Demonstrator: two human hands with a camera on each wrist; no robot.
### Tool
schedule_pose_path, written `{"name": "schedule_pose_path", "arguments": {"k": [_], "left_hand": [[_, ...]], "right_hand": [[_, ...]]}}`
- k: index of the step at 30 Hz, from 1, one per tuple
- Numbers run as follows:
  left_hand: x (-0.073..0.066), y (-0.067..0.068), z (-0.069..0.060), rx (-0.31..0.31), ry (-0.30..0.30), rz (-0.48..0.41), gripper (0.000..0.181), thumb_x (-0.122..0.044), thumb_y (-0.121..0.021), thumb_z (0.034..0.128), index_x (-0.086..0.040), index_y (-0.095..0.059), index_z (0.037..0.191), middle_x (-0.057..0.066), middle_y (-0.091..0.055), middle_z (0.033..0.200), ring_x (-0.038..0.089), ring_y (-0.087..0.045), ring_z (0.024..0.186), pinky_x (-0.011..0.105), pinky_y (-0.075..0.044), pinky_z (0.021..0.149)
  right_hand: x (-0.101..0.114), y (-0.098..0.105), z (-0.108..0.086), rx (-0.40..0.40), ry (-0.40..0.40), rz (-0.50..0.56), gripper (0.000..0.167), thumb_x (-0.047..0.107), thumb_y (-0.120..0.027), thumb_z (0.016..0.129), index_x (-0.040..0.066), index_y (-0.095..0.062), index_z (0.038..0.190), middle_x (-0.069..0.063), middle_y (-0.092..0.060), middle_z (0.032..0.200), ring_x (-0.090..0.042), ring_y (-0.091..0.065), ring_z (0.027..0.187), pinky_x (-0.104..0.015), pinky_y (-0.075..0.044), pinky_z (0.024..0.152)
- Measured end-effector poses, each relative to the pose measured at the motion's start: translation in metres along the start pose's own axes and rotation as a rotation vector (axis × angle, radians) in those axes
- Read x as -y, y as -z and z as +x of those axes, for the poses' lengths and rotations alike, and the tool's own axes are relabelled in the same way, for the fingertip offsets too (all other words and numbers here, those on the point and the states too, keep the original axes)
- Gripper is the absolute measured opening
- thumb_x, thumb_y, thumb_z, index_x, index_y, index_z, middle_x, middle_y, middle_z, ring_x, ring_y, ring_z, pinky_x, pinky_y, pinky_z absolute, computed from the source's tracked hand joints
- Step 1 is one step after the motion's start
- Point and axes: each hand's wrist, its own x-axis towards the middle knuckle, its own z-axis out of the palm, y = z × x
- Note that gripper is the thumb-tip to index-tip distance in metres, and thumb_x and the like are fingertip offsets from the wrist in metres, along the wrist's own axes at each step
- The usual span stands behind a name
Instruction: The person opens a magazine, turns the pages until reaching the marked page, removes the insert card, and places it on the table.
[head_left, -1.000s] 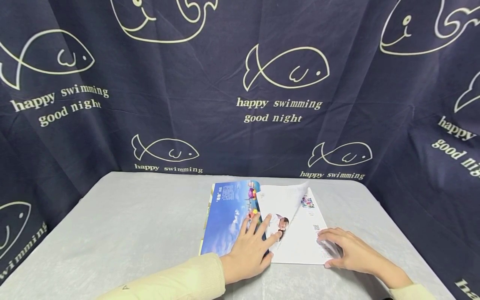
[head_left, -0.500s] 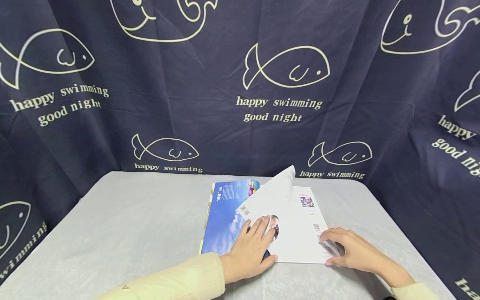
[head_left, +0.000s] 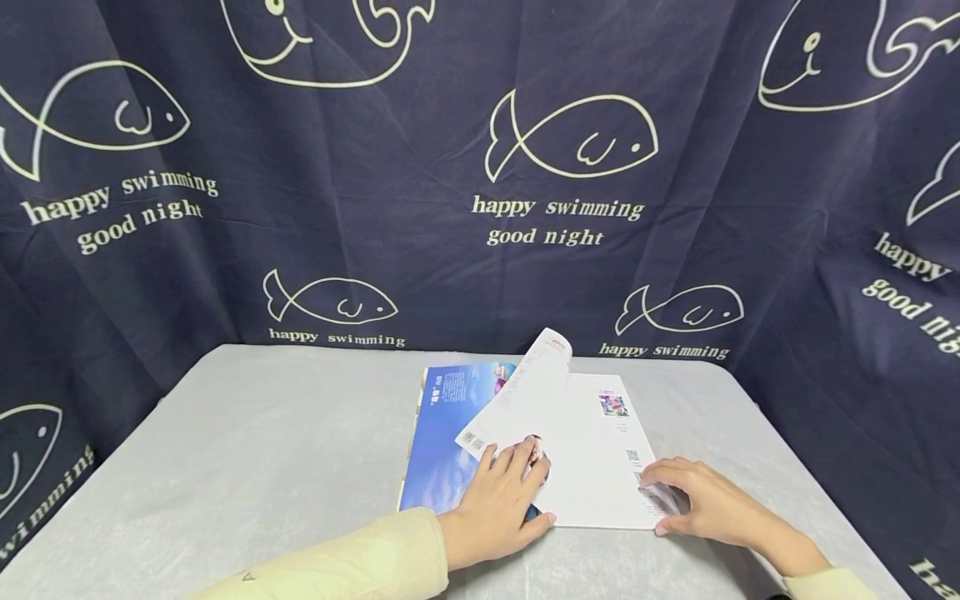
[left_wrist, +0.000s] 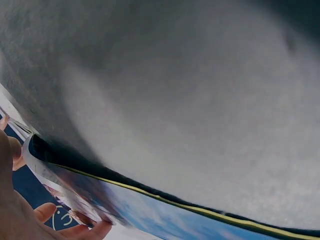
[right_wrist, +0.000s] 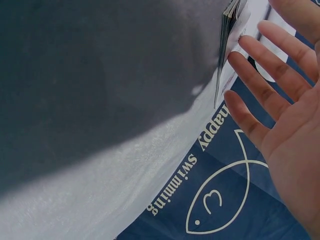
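The magazine [head_left: 611, 487] lies spread on the grey counter [head_left: 300, 450], at the lower centre of the head view, wider from left to right than from near to far. One white leaf [head_left: 525, 396] stands partly raised across it: its long free edge slants from left of centre up to the right, its top corner curls above the far edge, and its printed lower corner lies over the blue page [head_left: 438, 462].

That slant is what your next move seems to hinge on. Your left hand [head_left: 498, 504] is the nearer, set just below the leaf, with its fingers laid out flat over a photo near the fold, pinching nothing that shows. Your right hand [head_left: 705, 504] is well apart from the raised corner, at the magazine's lower right; the right wrist view shows its fingers straight and spread, tips at the paper's edge. You can't tell from these views how hard either hand presses.
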Motion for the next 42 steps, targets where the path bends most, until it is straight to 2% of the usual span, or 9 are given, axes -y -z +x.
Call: {"name": "schedule_pose_path", "arguments": {"k": [4,11,15,18,22,28,33,42], "left_hand": [[0.0,0.0,-0.001,0.011,0.012,-0.015,0.059,-0.058,-0.038,0.0883,-0.023,-0.038,0.136,0.012,-0.036,0.139,0.027,-0.047,0.114,0.05,-0.031,0.096],[0.001,-0.004,-0.002,0.027,0.032,-0.032,0.055,-0.06,-0.038,0.0881,-0.036,-0.037,0.138,0.012,-0.035,0.14,0.027,-0.047,0.108,0.052,-0.032,0.093],[0.002,-0.005,-0.002,0.066,0.049,-0.027,0.056,-0.061,-0.036,0.088,-0.037,-0.035,0.138,0.013,-0.031,0.143,0.027,-0.046,0.108,0.052,-0.032,0.092],[0.002,-0.004,-0.002,0.099,0.058,-0.03,0.057,-0.062,-0.034,0.0883,-0.037,-0.034,0.139,0.013,-0.027,0.145,0.028,-0.045,0.11,0.052,-0.031,0.093],[0.002,-0.002,-0.002,0.104,0.061,-0.029,0.057,-0.062,-0.033,0.0883,-0.034,-0.036,0.138,0.014,-0.026,0.146,0.029,-0.044,0.112,0.051,-0.031,0.093],[0.002,-0.001,-0.002,0.113,0.06,0.021,0.06,-0.063,-0.032,0.0881,-0.028,-0.037,0.137,0.016,-0.026,0.147,0.031,-0.038,0.123,0.05,-0.031,0.096],[0.003,-0.004,-0.002,0.092,0.047,0.054,0.061,-0.063,-0.033,0.0878,-0.025,-0.038,0.135,0.014,-0.025,0.147,0.029,-0.034,0.126,0.046,-0.029,0.097],[0.003,-0.002,-0.003,0.082,0.022,0.005,0.055,-0.059,-0.036,0.0894,-0.025,-0.041,0.132,0.015,-0.025,0.148,0.032,-0.031,0.131,0.048,-0.029,0.101]], "right_hand": [[-0.002,0.0,0.001,0.01,0.014,0.055,0.046,0.036,-0.081,0.057,0.019,-0.063,0.096,0.009,-0.063,0.095,-0.007,-0.057,0.086,-0.019,-0.04,0.077],[-0.002,0.004,0.002,0.026,0.006,0.069,0.036,0.034,-0.08,0.063,0.02,-0.064,0.092,0.01,-0.064,0.091,-0.004,-0.056,0.083,-0.019,-0.041,0.074],[-0.002,0.004,0.003,0.014,0.034,0.085,0.03,0.023,-0.08,0.064,0.022,-0.064,0.09,0.012,-0.063,0.088,-0.004,-0.055,0.08,-0.018,-0.039,0.073],[-0.004,0.003,0.004,0.0,0.072,0.11,0.031,0.014,-0.079,0.063,0.023,-0.063,0.088,0.013,-0.062,0.086,-0.003,-0.054,0.076,-0.017,-0.038,0.071],[-0.005,0.003,0.005,-0.015,0.093,0.115,0.035,0.006,-0.077,0.059,0.023,-0.063,0.086,0.015,-0.061,0.084,-0.002,-0.053,0.075,-0.014,-0.035,0.071],[-0.005,0.003,0.006,-0.029,0.09,0.098,0.035,0.004,-0.076,0.057,0.023,-0.064,0.083,0.014,-0.062,0.083,-0.002,-0.055,0.076,-0.013,-0.035,0.073],[-0.006,0.003,0.006,-0.059,0.11,0.092,0.032,0.002,-0.076,0.057,0.024,-0.065,0.077,0.013,-0.064,0.081,-0.004,-0.058,0.075,-0.014,-0.036,0.074],[-0.012,0.002,0.007,-0.086,0.177,0.12,0.029,0.002,-0.077,0.057,0.023,-0.068,0.076,0.007,-0.065,0.079,-0.006,-0.059,0.073,-0.015,-0.039,0.07]]}}
